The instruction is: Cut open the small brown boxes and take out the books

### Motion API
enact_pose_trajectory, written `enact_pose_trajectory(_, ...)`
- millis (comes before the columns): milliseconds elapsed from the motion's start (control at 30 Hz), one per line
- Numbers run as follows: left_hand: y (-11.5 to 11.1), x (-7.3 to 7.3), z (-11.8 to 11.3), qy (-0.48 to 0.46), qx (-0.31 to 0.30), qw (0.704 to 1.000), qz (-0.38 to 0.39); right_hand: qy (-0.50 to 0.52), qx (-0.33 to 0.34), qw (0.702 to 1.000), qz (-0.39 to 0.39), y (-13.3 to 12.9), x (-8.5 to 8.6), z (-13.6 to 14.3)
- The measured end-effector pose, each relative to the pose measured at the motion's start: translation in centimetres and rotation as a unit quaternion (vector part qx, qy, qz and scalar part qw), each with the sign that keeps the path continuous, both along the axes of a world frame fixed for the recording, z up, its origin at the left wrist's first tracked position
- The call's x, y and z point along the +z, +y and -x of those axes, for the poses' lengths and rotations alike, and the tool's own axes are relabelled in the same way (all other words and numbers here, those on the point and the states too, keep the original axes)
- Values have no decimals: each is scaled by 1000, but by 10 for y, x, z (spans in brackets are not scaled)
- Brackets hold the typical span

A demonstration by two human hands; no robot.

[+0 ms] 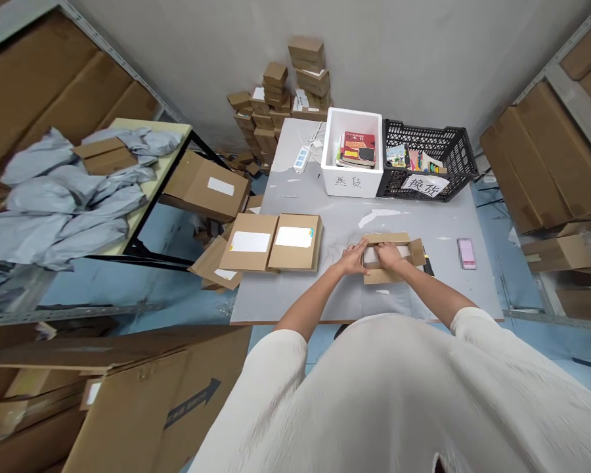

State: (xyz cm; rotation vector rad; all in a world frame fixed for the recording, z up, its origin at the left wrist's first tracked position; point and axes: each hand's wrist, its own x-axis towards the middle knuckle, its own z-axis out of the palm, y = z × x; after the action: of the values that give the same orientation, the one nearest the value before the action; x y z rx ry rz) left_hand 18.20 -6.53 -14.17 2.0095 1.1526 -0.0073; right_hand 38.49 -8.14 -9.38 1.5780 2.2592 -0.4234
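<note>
A small cardboard box point(383, 277) lies on the grey table with its flaps standing open. My left hand point(353, 257) holds the box at its left end, with the fingers at the far corner and the thumb near the front. My right hand point(389, 255) reaches down into the box; its fingertips are hidden, so what they touch inside does not show. Something pale lies in the box. A black item point(428, 265) sticks out beyond the flap at the right end.
Two labelled cardboard boxes point(295, 256) lie to the left on the table point(285, 302). Behind stand a white bin point(352, 182) and a black crate point(460, 154) holding books. A phone point(467, 253) rests at right. Grey mailing bags point(54, 190) cover a side table.
</note>
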Motion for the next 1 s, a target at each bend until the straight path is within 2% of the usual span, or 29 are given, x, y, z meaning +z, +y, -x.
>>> enact_pose_trajectory(167,0,-2,1,-10,-2,1000,6,-16,-17,1000,-3,-3,-5,7)
enact_pose_trajectory(433,-2,4,2,0,-7,1000,6,-8,-52,998,-20,-5,-15,10)
enact_pose_trajectory(633,-2,2,3,-1,-8,1000,4,-9,-71,997,17,-13,-14,11)
enact_pose_trajectory(867,-3,7,3,-12,-5,1000,-2,24,17,1000,7,-6,-9,11)
enact_pose_trajectory(1000,-6,12,3,-25,12,1000,-1,8,67,998,1,5,-12,15)
